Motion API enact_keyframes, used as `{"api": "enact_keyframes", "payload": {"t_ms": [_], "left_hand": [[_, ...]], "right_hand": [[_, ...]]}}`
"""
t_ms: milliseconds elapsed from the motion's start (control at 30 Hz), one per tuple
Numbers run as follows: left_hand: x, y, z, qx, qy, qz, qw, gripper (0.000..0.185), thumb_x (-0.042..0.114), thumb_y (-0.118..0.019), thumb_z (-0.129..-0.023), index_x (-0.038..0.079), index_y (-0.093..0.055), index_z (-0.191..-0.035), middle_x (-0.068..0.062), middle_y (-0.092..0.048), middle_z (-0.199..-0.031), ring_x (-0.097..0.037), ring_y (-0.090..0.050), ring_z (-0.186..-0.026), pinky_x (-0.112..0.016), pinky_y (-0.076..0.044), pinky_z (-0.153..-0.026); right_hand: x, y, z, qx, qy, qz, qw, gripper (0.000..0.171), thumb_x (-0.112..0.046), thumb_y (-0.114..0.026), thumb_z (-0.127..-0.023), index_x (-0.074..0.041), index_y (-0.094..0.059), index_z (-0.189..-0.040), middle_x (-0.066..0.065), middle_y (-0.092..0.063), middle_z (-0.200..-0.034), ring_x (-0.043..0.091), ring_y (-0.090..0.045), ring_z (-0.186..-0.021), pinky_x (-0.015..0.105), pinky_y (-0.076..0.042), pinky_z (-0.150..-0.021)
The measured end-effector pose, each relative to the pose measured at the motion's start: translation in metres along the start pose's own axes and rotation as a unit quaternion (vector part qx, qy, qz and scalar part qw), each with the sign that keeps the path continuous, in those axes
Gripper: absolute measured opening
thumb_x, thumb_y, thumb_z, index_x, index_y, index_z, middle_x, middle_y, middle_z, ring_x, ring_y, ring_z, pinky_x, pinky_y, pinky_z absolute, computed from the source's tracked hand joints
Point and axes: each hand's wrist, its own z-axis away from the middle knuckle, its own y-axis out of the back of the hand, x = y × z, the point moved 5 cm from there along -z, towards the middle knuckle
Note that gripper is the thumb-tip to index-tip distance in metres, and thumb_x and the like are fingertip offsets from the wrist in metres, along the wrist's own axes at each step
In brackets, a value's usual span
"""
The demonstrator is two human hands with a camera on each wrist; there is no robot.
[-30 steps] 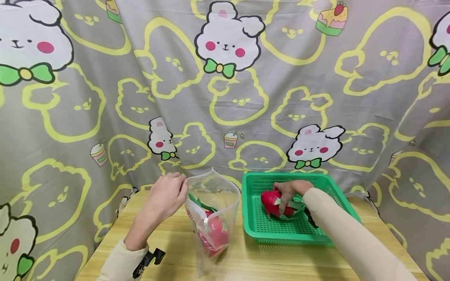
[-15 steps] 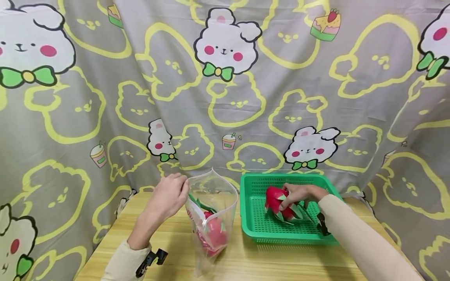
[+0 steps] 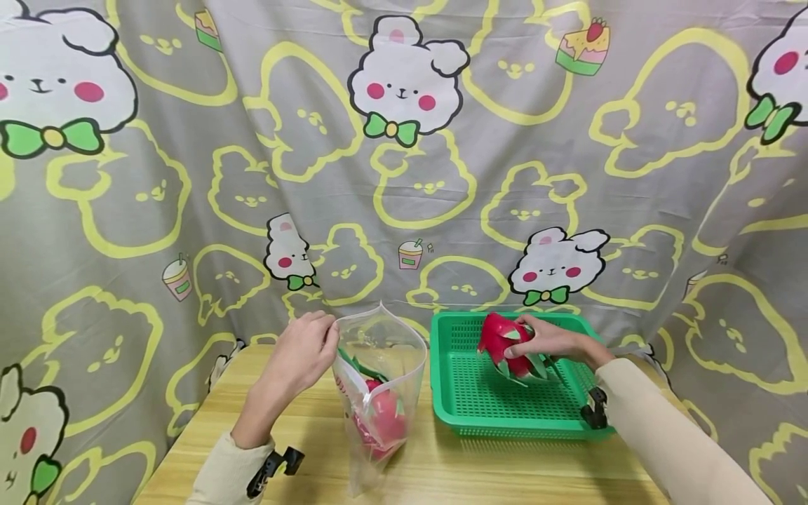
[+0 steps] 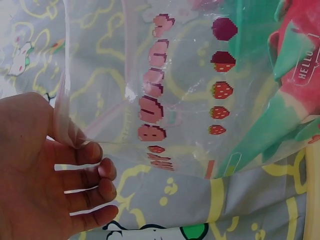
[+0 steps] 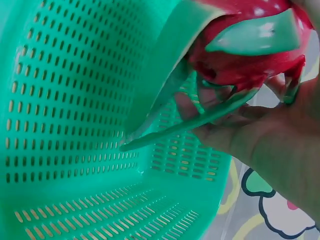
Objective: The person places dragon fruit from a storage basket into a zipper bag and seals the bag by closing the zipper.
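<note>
My left hand (image 3: 301, 354) pinches the upper left rim of a clear zip bag (image 3: 407, 354), which stands upright with its mouth spread. Pink letters and small strawberries are printed on the bag (image 4: 150, 110), as the left wrist view shows. Inside it lies a red dragon fruit (image 3: 386, 412) with long green leaves, seen through the plastic. Over the green basket (image 3: 451, 417), my right hand (image 3: 555, 341) grips another dragon fruit (image 3: 497, 342) from above. Its green scales (image 5: 255, 35) spread toward the basket in the right wrist view; part of the hand is hidden behind the fruit.
Bag and basket stand side by side on a wooden table (image 3: 322, 456), the basket to the right. A grey curtain (image 3: 435, 280) printed with rabbits hangs close behind them. Both wrists carry a small black camera mount (image 3: 595, 408).
My right hand has lifted the dragon fruit from the basket floor, tilting it and bringing it slightly right. The left hand keeps its hold on the bag rim, almost still.
</note>
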Motion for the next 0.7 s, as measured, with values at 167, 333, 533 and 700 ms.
{"api": "enact_keyframes", "payload": {"t_ms": [167, 333, 533, 700], "left_hand": [[0.001, -0.002, 0.001, 0.014, 0.003, 0.004, 0.9999, 0.040, 0.012, -0.050, -0.103, 0.016, -0.047, -0.064, 0.002, -0.044, -0.066, -0.019, -0.047, -0.069, -0.038, -0.040, -0.069], [0.003, -0.002, 0.002, 0.031, 0.000, 0.003, 0.9995, 0.041, 0.010, -0.050, -0.102, 0.016, -0.044, -0.062, 0.002, -0.042, -0.064, -0.020, -0.046, -0.067, -0.037, -0.039, -0.067], [0.008, -0.004, 0.001, 0.043, -0.007, 0.012, 0.9990, 0.041, 0.009, -0.050, -0.102, 0.016, -0.043, -0.062, 0.002, -0.040, -0.062, -0.018, -0.043, -0.064, -0.036, -0.039, -0.067], [0.008, -0.007, 0.001, 0.051, -0.004, 0.015, 0.9986, 0.041, 0.008, -0.050, -0.101, 0.016, -0.042, -0.062, 0.003, -0.040, -0.061, -0.019, -0.042, -0.063, -0.036, -0.038, -0.065]], "right_hand": [[0.001, 0.005, 0.007, 0.026, 0.014, -0.030, 0.999, 0.087, -0.045, -0.076, -0.089, -0.005, -0.032, -0.152, 0.016, -0.060, -0.128, 0.030, -0.059, -0.112, 0.045, -0.053, -0.088], [-0.001, 0.004, 0.016, 0.035, 0.023, -0.102, 0.994, 0.085, -0.040, -0.074, -0.093, -0.006, -0.028, -0.156, 0.018, -0.064, -0.123, 0.026, -0.065, -0.103, 0.041, -0.054, -0.083], [0.000, 0.002, 0.033, 0.052, 0.017, -0.194, 0.979, 0.099, -0.040, -0.065, -0.099, 0.002, -0.001, -0.161, 0.031, -0.044, -0.147, 0.028, -0.058, -0.117, 0.038, -0.053, -0.086], [-0.003, -0.001, 0.045, 0.064, 0.026, -0.257, 0.964, 0.097, -0.043, -0.055, -0.104, 0.002, 0.009, -0.160, 0.032, -0.022, -0.162, 0.042, -0.026, -0.148, 0.047, -0.040, -0.110]]}}
